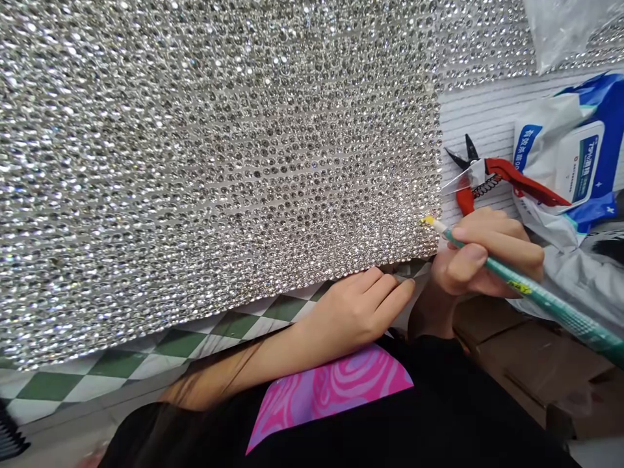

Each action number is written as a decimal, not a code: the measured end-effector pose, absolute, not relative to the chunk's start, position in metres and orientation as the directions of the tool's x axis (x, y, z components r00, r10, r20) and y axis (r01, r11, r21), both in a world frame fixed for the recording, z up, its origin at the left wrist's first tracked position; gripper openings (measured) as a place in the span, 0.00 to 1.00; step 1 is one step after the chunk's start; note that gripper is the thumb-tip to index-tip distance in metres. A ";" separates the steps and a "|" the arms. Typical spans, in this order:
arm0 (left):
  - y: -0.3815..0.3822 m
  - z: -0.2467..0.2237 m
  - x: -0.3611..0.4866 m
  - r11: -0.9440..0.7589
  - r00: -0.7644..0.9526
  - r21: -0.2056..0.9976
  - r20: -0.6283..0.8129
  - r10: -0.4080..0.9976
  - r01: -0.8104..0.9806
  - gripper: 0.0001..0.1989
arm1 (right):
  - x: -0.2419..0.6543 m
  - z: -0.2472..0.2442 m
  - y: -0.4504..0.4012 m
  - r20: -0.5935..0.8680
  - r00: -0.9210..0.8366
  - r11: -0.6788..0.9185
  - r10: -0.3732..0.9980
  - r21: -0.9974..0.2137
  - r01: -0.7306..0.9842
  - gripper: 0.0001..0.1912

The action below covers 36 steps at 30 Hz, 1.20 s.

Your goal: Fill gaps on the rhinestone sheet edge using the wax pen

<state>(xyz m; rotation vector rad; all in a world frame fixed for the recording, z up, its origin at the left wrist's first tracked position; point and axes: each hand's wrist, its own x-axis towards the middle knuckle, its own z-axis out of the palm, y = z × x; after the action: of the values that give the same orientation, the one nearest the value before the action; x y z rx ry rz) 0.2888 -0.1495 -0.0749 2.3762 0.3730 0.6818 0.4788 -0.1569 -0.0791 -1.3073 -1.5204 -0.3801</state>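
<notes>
A: What is the big shiny thing?

B: It is a sheet of tiny sparkly stones (219, 182). It lies over a green and white checked mat (121, 357) and reaches a white ridged board (478, 117).

A: What is on the board?

B: Red pliers (502, 175) and a soft blue and white packet (565, 156). Brown cardboard (526, 357) is lower down.

A: Where are the hands?

B: The right hand (487, 257) has its fingers shut tight on a green stick (546, 305). The stick's yellow tip touches the sheet's corner. The left hand (355, 312) has its fingers open, just below the sheet's edge.
</notes>
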 end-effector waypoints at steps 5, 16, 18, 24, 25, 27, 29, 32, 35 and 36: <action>-0.150 -0.075 0.289 -0.762 0.822 0.640 0.379 0.424 0.099 0.10 | 0.480 -0.078 -0.157 0.845 0.131 0.356 0.518 -0.353 0.865 0.04; -0.149 -0.075 0.289 -0.763 0.824 0.637 0.372 0.426 0.107 0.11 | 0.475 -0.071 -0.162 0.799 0.141 0.344 0.584 -0.401 0.849 0.04; -0.149 -0.075 0.289 -0.763 0.826 0.638 0.371 0.425 0.106 0.11 | 0.475 -0.072 -0.162 0.817 0.124 0.380 0.562 -0.389 0.839 0.04; -0.150 -0.076 0.289 -0.768 0.831 0.631 0.367 0.419 0.109 0.11 | 0.476 -0.073 -0.161 0.821 0.119 0.388 0.559 -0.386 0.837 0.04; -0.150 -0.076 0.289 -0.768 0.831 0.632 0.367 0.419 0.108 0.11 | 0.476 -0.073 -0.161 0.826 0.115 0.400 0.552 -0.383 0.833 0.04; -0.150 -0.076 0.289 -0.765 0.830 0.635 0.367 0.420 0.106 0.11 | 0.476 -0.073 -0.162 0.825 0.113 0.409 0.553 -0.387 0.826 0.04; -0.150 -0.075 0.289 -0.764 0.828 0.636 0.370 0.421 0.105 0.11 | 0.477 -0.073 -0.163 0.818 0.114 0.404 0.564 -0.394 0.826 0.04; -0.149 -0.075 0.289 -0.765 0.829 0.635 0.369 0.421 0.106 0.11 | 0.478 -0.074 -0.163 0.829 0.090 0.422 0.553 -0.371 0.827 0.05; -0.149 -0.075 0.289 -0.769 0.825 0.631 0.380 0.418 0.100 0.10 | 0.479 -0.076 -0.161 0.836 0.090 0.441 0.541 -0.374 0.816 0.05; -0.149 -0.075 0.289 -0.770 0.825 0.630 0.382 0.418 0.099 0.10 | 0.479 -0.076 -0.161 0.836 0.090 0.446 0.541 -0.376 0.812 0.05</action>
<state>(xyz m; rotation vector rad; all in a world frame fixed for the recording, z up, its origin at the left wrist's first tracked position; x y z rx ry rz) 0.2894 -0.1490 -0.0749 2.3915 0.3775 0.6864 0.4792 -0.1608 -0.0761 -1.2172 -1.5796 -0.3035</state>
